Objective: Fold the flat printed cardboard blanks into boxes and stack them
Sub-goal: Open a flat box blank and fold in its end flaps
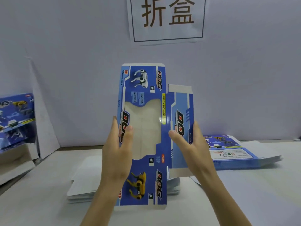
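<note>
I hold a blue printed cardboard blank (pixel 146 88) upright above the table, its clear window facing me. My left hand (pixel 118 144) grips its left edge, thumb on the front and fingers behind. My right hand (pixel 190 142) grips the right side panel the same way. Under the blank lies a pile of flat blanks (pixel 84 181), white side up. A second pile of flat blanks (pixel 236 152), printed side up, lies to the right. Folded blue boxes (pixel 16 116) are stacked at the far left.
A white table (pixel 48 209) carries everything. A pale wall behind it bears a paper sign (pixel 167 18) with two large characters. A white board (pixel 44 111) leans against the wall beside the folded boxes.
</note>
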